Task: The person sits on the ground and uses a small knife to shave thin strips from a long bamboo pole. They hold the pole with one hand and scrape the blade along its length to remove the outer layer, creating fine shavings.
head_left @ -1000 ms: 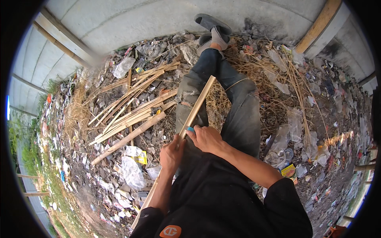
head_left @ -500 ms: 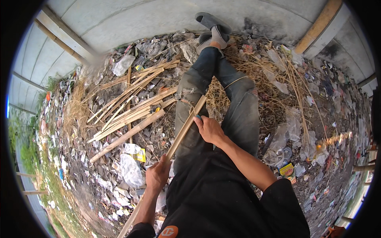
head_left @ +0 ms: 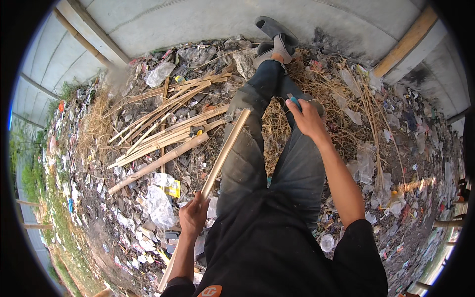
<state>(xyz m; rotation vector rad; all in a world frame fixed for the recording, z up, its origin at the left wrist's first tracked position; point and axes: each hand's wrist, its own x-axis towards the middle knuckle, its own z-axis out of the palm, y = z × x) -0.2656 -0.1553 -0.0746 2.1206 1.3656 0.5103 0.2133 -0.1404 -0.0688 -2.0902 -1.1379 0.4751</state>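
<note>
My left hand is wrapped around a long split bamboo strip. The strip slants up over my left thigh, and its lower end runs back beside my left forearm. In my right hand is a small knife with a teal handle, its short blade pointing away from me. The knife is over my right knee, apart from the strip. My fingers hide most of its handle.
Split bamboo strips lie piled left of my legs, with a thicker bamboo piece along the near side. Plastic litter and dry fibres cover the ground. A concrete wall stands beyond my sandals.
My right hand has lifted off the bamboo strip and moved away and to the right with the knife. My left hand keeps its hold on the strip.
</note>
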